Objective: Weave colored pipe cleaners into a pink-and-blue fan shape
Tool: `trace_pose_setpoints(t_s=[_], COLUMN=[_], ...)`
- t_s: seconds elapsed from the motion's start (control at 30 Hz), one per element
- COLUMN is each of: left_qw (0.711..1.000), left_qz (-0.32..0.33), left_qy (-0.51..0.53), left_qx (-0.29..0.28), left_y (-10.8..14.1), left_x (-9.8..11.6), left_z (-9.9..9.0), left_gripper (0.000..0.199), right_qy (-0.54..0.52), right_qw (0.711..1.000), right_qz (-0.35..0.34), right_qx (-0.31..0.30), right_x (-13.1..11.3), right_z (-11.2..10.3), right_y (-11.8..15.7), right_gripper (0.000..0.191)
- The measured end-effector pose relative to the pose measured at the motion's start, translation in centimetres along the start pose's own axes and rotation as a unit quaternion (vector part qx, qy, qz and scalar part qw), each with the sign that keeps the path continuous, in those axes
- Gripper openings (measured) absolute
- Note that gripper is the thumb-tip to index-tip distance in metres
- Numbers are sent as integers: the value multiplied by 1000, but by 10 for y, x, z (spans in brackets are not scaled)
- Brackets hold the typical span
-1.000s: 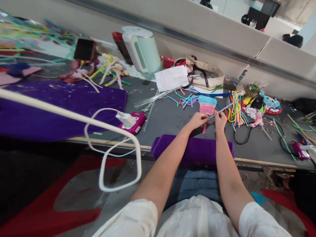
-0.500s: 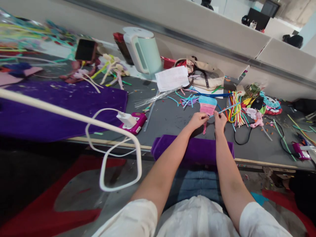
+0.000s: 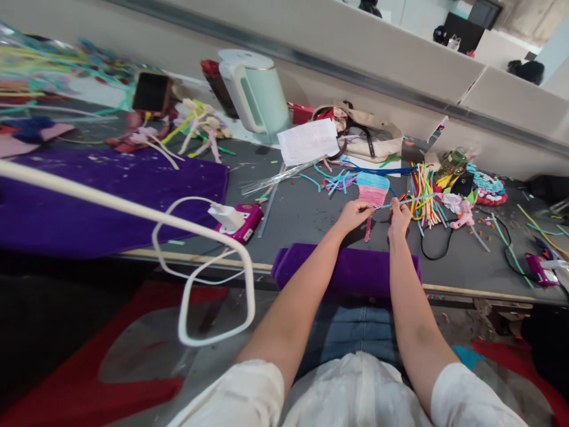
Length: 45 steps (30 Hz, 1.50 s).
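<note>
A light blue pipe cleaner (image 3: pixel 415 200) is stretched between my two hands over the grey table. My left hand (image 3: pixel 357 214) pinches its left end, and my right hand (image 3: pixel 400 217) grips it a little further along, the free end pointing right. Just beyond the hands lies a flat piece made of pipe cleaners (image 3: pixel 373 188), blue at the top and pink below, with a narrow pink strip hanging toward me. Part of that piece is hidden by my fingers. A rolled purple cloth (image 3: pixel 355 270) lies under my forearms at the table edge.
Bundled coloured pipe cleaners (image 3: pixel 424 198) lie right of my hands, near a glass jar (image 3: pixel 454 160). Behind are a paper sheet (image 3: pixel 308 142), a beige bag (image 3: pixel 384 139) and a mint kettle (image 3: pixel 267 98). A pink power strip (image 3: pixel 249 222) sits left; a white bent tube (image 3: pixel 133 204) crosses the foreground.
My right hand has moved slightly right, away from my left. The blue pipe cleaner now lies flatter and reaches further right.
</note>
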<state>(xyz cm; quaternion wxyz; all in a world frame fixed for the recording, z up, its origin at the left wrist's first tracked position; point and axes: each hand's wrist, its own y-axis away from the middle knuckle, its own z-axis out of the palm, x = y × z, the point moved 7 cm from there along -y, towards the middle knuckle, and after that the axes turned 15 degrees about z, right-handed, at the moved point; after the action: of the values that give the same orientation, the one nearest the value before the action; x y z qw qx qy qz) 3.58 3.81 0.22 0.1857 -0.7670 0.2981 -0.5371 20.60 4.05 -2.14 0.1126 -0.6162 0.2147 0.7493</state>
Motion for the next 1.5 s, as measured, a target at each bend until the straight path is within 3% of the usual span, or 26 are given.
trace_pose_setpoints(t_s=[0.2,0.33,0.57,0.77,1.0,1.13,1.23,1.5], left_qw=[1000,993,954,911,903,903,900,906], left_qz=[-10,-70,-158,-235,-244,-253,-255,-253], left_qy=[11,92,253,333,351,347,352,339], left_qx=[1,3,-24,-59,-28,-6,8,12], left_y=[1,5,13,24,26,26,26,27], left_x=[-7,-16,-10,-9,-15,-18,-17,-16], left_z=[-1,3,13,20,19,18,18,17], left_gripper=[21,26,33,36,46,44,44,39], right_qy=[9,54,53,5,7,-9,-17,-16], right_qw=[996,988,992,991,982,984,977,968], right_qz=[-19,-52,-41,-28,-44,2,28,44], right_qx=[-86,-137,-111,-134,-186,-179,-210,-247], right_x=[-9,-12,-3,-1,-6,3,7,7], right_z=[13,23,18,18,26,25,29,33], right_y=[8,14,9,9,20,16,16,25], right_gripper=[48,40,35,34,34,37,35,36])
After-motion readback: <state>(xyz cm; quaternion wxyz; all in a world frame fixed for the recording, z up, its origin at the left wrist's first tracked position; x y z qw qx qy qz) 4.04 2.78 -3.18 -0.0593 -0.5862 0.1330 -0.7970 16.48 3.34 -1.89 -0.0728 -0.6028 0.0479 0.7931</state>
